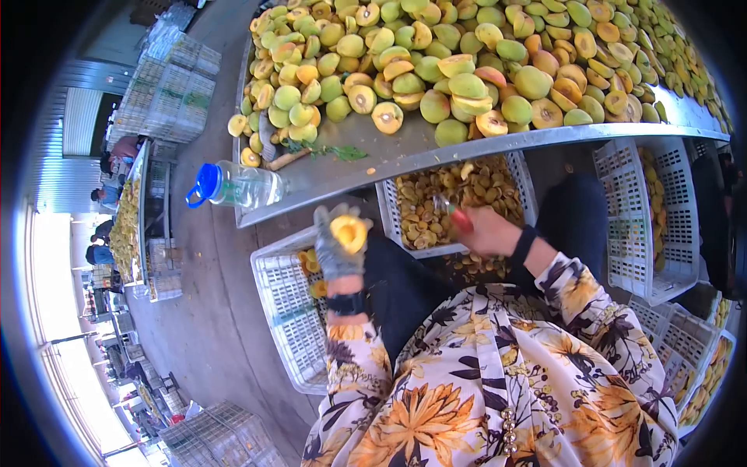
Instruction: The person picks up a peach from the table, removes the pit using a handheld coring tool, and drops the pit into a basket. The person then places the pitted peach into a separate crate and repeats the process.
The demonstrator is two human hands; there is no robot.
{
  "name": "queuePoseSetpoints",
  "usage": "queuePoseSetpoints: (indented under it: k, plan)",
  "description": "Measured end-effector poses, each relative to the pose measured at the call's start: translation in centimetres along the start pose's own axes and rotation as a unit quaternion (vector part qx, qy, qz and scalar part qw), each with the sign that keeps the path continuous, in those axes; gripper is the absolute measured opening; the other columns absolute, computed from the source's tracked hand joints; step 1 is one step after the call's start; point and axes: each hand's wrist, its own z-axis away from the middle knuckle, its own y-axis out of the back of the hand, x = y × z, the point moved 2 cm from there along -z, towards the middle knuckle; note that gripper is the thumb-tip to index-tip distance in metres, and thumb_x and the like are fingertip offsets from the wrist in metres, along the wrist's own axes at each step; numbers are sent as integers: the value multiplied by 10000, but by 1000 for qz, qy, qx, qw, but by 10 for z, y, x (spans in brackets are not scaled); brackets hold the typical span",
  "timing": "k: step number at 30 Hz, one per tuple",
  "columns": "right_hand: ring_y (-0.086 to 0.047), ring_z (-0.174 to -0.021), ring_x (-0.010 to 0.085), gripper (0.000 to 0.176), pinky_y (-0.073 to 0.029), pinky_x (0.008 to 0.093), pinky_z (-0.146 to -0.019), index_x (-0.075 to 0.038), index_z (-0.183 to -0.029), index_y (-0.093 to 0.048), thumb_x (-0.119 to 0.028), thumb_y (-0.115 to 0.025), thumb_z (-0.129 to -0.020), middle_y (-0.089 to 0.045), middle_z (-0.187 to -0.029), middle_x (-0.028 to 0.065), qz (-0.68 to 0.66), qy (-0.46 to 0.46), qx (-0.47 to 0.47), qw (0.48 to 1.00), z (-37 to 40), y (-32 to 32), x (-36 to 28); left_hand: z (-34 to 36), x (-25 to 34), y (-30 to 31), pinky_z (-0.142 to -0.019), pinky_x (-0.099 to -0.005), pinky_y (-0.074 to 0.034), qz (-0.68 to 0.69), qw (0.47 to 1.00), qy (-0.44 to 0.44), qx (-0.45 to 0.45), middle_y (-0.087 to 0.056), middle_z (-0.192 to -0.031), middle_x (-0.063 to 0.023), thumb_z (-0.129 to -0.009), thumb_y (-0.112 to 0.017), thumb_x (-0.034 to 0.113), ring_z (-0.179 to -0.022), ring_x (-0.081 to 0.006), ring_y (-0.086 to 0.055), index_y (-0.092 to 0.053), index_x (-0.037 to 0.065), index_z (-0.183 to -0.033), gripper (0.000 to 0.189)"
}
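Note:
My left hand (339, 241), in a grey glove, holds a peach half (349, 234) with its hollowed cut side showing. Below it stands a white crate (289, 311) with a few yellow halves inside. My right hand (490, 232) is bare and wrapped round the red handle of a small tool (461, 220), whose tip is blurred. Under that hand, a second white crate (391, 222) contains many brownish-yellow scraps. Halved green-yellow peaches (467, 86) are heaped on the metal table (334, 175) in front of me.
A clear bottle with a blue cap (241, 185) lies at the table's left corner, near leaves and a twig (292, 158). White crates (652, 218) stand at the right. Several people work at another table (140, 226) at far left, near stacked crates (167, 89).

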Motion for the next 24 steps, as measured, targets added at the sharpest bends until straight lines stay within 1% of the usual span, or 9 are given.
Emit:
queuePoseSetpoints:
  k: [2, 4, 6, 9, 10, 12, 15, 19, 24]
  plan:
    - [-579, -705, 386, 165, -442, 463, -623, -3, -829, -496, -83, -568, -704, -583, -702, 219, 247, 98, 139, 954, -5, -9, 48, -28, 8, 62, -537, -306, -491, -120, 983, -141, 8, -624, -743, -112, -789, -568, 510, -626, -254, -613, -608, 73, -893, 451]
    - [-557, -685, 401, 119, -435, 467, -605, -41, -779, -502, -146, -545, -743, -559, -684, 216, 179, 101, 175, 963, -3, -4, 44, -13, 52, 84, -685, -352, -486, -686, 693, -164, 152, -624, -830, -144, -776, -595, 463, -728, -292, -606, -624, 59, -903, 425]
    - [-570, -703, 394, 190, -446, 470, -649, -16, -737, -529, -195, -584, -701, -578, -700, 224, 109, 68, 158, 979, -3, -4, 36, -34, 63, 90, -831, -387, -421, -689, 620, -359, 108, -615, -919, -147, -714, -657, 356, -904, -307, -564, -629, 73, -946, 367]
    - [-537, -723, 400, 162, -440, 468, -656, -33, -769, -538, -145, -604, -673, -559, -724, 224, 115, 127, 232, 957, 0, -11, 26, -36, 78, -5, -825, -394, -430, -620, 675, -396, 62, -608, -953, -165, -730, -632, 312, -887, -335, -569, -597, 83, -1023, 374]
    - [-530, -742, 404, 152, -440, 465, -656, -26, -770, -534, -131, -605, -686, -550, -747, 228, 101, 151, 238, 954, 7, -10, 19, -65, 68, -21, -833, -393, -431, -640, 590, -488, -62, -600, -978, -179, -723, -637, 315, -914, -342, -559, -575, 57, -1059, 428]
    - [-531, -703, 405, 162, -441, 449, -619, -18, -779, -533, -135, -620, -707, -549, -735, 218, 74, 188, 259, 945, 16, -8, 14, -73, 60, -89, -860, -388, -427, -630, 666, -395, -50, -551, -1092, -183, -703, -649, 337, -974, -340, -544, -524, 46, -1131, 533]
    - [-534, -686, 403, 164, -436, 441, -597, -14, -789, -538, -113, -628, -695, -551, -725, 214, 69, 233, 280, 929, 34, 1, 10, -87, 30, -155, -893, -395, -408, -742, 624, -222, -106, -535, -1121, -177, -713, -642, 324, -1017, -328, -528, -484, 139, -1202, 546]
    - [-563, -634, 367, 177, -445, 384, -563, -3, -816, -541, -98, -631, -696, -547, -685, 208, 16, 150, 261, 953, 55, 14, 10, -114, -11, -165, -865, -418, -426, -743, 611, -273, -20, -488, -1171, -181, -717, -618, 239, -1015, -348, -524, -500, 161, -1191, 494]
    - [-555, -470, 178, 211, -426, 272, -441, -25, -901, -532, -76, -626, -719, -554, -597, 82, -220, 70, 273, 934, 40, 25, 26, -88, 0, -146, -846, -379, -439, -541, 771, -295, -161, -520, -1113, -168, -673, -601, 81, -986, -348, -527, -551, 134, -1133, 466]
